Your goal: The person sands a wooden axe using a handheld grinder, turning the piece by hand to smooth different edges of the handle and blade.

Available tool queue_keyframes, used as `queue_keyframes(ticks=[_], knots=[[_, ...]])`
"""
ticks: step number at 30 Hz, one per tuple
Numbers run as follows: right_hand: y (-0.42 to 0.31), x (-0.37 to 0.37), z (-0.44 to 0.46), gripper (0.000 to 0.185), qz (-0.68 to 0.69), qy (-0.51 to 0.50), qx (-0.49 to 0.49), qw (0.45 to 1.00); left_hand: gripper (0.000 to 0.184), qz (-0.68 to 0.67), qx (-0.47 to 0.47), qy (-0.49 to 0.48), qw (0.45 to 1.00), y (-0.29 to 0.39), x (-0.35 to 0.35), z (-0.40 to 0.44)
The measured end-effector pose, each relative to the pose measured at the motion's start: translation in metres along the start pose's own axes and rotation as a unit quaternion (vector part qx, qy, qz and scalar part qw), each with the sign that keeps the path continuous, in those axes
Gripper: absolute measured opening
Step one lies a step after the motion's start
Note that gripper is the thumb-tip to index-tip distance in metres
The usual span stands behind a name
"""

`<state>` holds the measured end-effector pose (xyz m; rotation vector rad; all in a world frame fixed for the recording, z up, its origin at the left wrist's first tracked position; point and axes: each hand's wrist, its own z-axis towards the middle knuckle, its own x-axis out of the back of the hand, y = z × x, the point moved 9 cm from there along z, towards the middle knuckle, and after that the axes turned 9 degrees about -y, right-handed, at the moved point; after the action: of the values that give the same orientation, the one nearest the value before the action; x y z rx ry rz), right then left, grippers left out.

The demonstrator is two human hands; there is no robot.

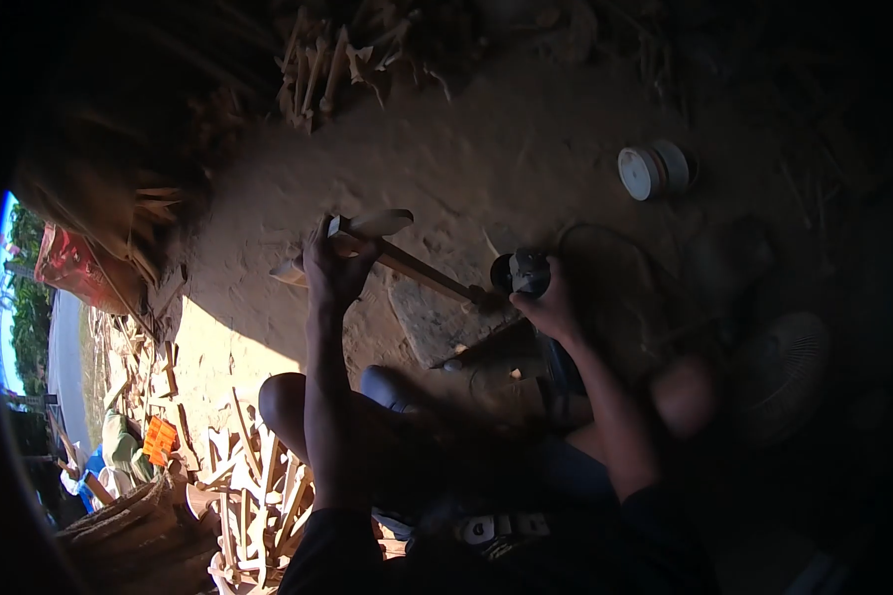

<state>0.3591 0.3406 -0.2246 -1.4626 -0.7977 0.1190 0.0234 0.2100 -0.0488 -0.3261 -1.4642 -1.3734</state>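
Wrapped round one end of a long wooden piece is my left hand; a crosswise wooden part juts out at that end. The wood's far end points toward my right hand, which is closed round a dark power tool with a round head. Tool head and wood tip are close together; whether they touch I cannot tell. A flat, dusty block lies on the ground below the wood.
Cut wooden pieces lie heaped at the lower left, near an orange object. More sticks lie at the top. A white spool-like container is at the upper right. A red sack stands far left.
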Motion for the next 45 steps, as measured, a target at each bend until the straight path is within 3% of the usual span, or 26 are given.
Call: queue_keyframes(ticks=[5, 11, 18, 23, 27, 33, 39, 45], knots=[[-0.017, -0.014, -0.018, 0.093, 0.005, -0.047, 0.002, 0.999, 0.048, -0.043, -0.007, -0.017, 0.999, 0.004, 0.0, 0.001], [0.006, -0.038, -0.017, 0.1, -0.02, -0.069, 0.011, 0.997, 0.051, 0.0, 0.004, 0.003, 1.0, 0.002, 0.001, 0.001], [0.009, -0.041, -0.027, 0.103, -0.102, -0.061, -0.001, 0.993, 0.055, -0.001, 0.057, 0.002, 0.998, -0.018, -0.002, 0.005], [0.017, -0.031, -0.027, 0.101, -0.037, -0.046, -0.03, 0.998, 0.057, -0.029, 0.064, 0.088, 0.994, -0.066, -0.004, 0.004], [0.012, -0.027, -0.024, 0.099, -0.013, -0.066, -0.039, 0.997, 0.053, -0.115, 0.143, 0.071, 0.981, -0.115, -0.012, 0.002], [0.009, -0.038, -0.016, 0.098, -0.001, -0.1, -0.032, 0.994, 0.048, -0.173, 0.119, 0.08, 0.974, -0.109, -0.008, -0.004], [0.024, -0.042, -0.016, 0.097, -0.044, -0.044, 0.024, 0.998, 0.045, -0.205, 0.079, 0.085, 0.972, -0.138, -0.015, 0.001], [0.013, -0.04, -0.018, 0.098, -0.016, -0.073, -0.022, 0.997, 0.04, -0.225, 0.102, 0.103, 0.963, -0.134, -0.014, -0.005]])
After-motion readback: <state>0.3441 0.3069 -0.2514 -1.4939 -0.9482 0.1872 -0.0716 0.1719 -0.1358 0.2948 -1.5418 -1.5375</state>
